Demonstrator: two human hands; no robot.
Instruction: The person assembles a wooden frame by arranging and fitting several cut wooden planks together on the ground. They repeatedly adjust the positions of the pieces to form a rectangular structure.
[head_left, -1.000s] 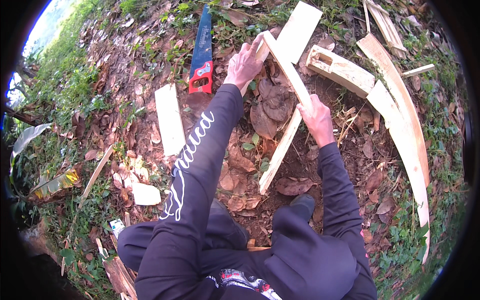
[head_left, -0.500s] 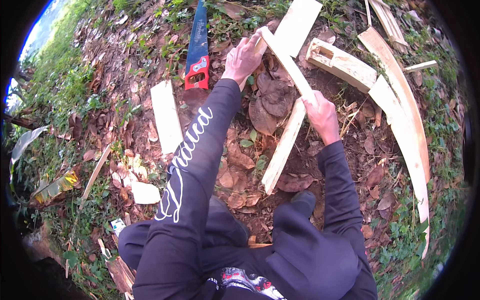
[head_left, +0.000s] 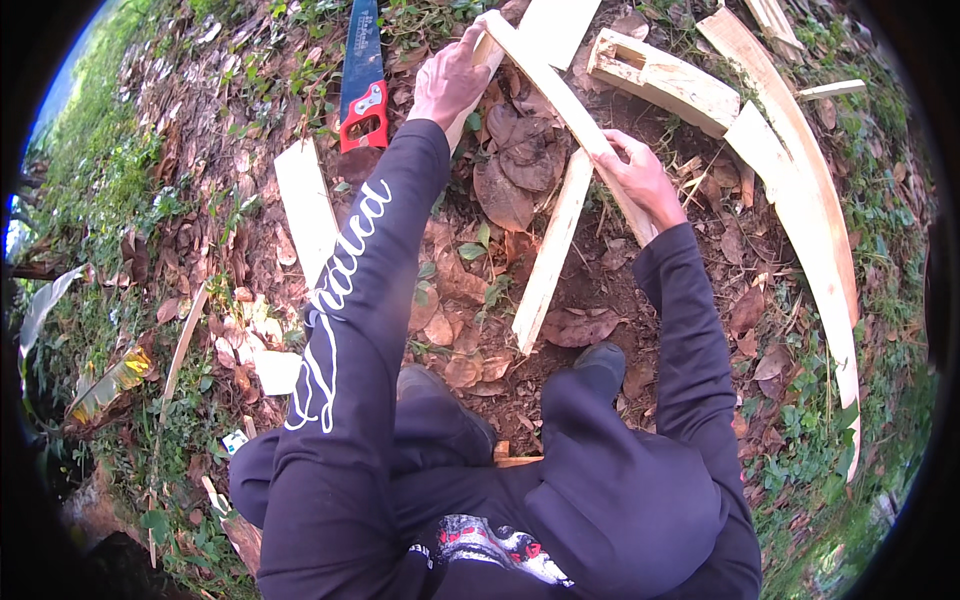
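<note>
My left hand (head_left: 450, 85) is closed around a short pale wooden piece (head_left: 487, 50) near the far edge. That piece meets the upper end of a long wooden strip (head_left: 545, 80) at an angle. The strip slants down to the right, and my right hand (head_left: 645, 180) grips it toward its lower end, with thumb and fingers at its edge. Beneath the strip, another wooden slat (head_left: 553, 255) lies on the ground, pointing toward my feet. Whether the pieces are fastened together I cannot tell.
A handsaw (head_left: 363, 90) with a red handle lies left of my left hand. Flat boards (head_left: 305, 200) rest on leafy soil. To the right are a curved notched timber (head_left: 665, 85) and a long curved plank (head_left: 800, 170). My shoes (head_left: 600, 365) are close below.
My right hand has shifted its hold on the strip, and more of the strip's lower end shows below it. The whole scene has slid slightly left and up in view.
</note>
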